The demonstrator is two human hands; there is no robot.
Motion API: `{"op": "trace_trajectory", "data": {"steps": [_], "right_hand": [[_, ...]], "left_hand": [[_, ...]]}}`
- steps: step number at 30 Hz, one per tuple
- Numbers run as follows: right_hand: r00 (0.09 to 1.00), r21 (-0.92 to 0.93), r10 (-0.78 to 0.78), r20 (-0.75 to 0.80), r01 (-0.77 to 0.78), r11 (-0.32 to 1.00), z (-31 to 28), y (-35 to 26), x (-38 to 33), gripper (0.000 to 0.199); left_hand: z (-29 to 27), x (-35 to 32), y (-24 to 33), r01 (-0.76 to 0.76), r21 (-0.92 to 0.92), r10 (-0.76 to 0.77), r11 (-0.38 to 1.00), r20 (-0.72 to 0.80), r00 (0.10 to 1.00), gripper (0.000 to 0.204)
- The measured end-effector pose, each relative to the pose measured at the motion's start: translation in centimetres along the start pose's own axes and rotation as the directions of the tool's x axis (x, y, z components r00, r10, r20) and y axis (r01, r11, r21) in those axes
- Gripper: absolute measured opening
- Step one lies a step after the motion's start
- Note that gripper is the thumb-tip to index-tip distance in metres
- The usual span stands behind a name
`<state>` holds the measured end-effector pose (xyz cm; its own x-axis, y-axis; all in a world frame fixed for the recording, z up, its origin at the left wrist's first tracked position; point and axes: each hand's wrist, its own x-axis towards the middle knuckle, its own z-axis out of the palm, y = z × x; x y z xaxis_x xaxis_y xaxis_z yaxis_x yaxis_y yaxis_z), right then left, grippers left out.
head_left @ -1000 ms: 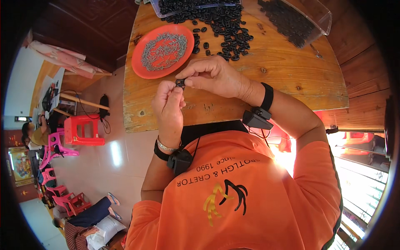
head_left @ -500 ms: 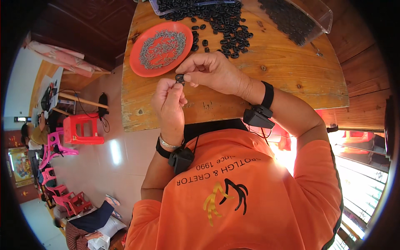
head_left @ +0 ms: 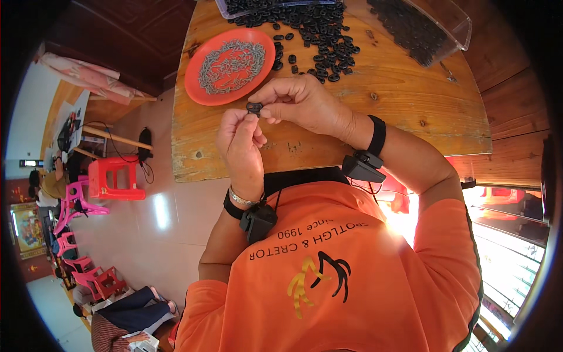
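A small black plastic piece (head_left: 254, 108), oval with two holes, is held just above the table's near-left part. My left hand (head_left: 241, 144) pinches it from below between thumb and fingers. From the right, the thumb and index finger of my right hand (head_left: 305, 105) close on the same piece. Whether anything smaller sits between the fingertips cannot be made out. Just beyond my hands, a red-orange plate (head_left: 196, 88) bears many thin, short silvery metal pieces (head_left: 231, 66). Loose black oval pieces (head_left: 328, 56) are heaped farther off, beyond my right hand.
The wooden table (head_left: 410, 111) carries a clear tub (head_left: 460, 38) of dark pieces at far right and another clear container (head_left: 226, 13) at the far edge. Left on the floor are a red stool (head_left: 117, 179) and pink chairs (head_left: 99, 281). Other people sit at left.
The black piece has turned slightly, so its two-holed face shows more. Both hands keep their grip in nearly the same place. At lower left, a seated person's legs have shifted.
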<state>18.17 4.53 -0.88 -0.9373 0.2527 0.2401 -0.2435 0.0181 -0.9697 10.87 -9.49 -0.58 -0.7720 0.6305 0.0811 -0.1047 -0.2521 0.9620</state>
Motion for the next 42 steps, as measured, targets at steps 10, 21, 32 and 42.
{"op": "trace_trajectory", "data": {"steps": [10,21,32,42], "right_hand": [[0.991,-0.297,-0.114,-0.073,0.088,0.951,0.6,-0.5,-0.2,0.029],[0.999,0.141,-0.031,0.038,0.025,0.990,-0.3,-1.1,-0.4,0.030],[0.995,0.186,-0.007,0.095,-0.011,0.983,-0.3,-2.0,-0.7,0.031],[0.993,0.030,-0.077,0.090,0.075,0.997,0.0,-1.8,-0.9,0.034]], "left_hand": [[0.4,0.4,-0.1,0.086,-0.067,-0.087,0.994,-0.008,0.996,0.012],[-1.5,0.4,0.9,-0.351,0.393,0.245,0.850,0.296,0.923,0.014],[-1.9,0.8,0.9,-0.639,0.558,0.458,0.529,0.446,0.769,0.020],[-2.2,0.9,-0.5,-0.654,0.523,0.503,0.546,0.420,0.755,0.022]]}}
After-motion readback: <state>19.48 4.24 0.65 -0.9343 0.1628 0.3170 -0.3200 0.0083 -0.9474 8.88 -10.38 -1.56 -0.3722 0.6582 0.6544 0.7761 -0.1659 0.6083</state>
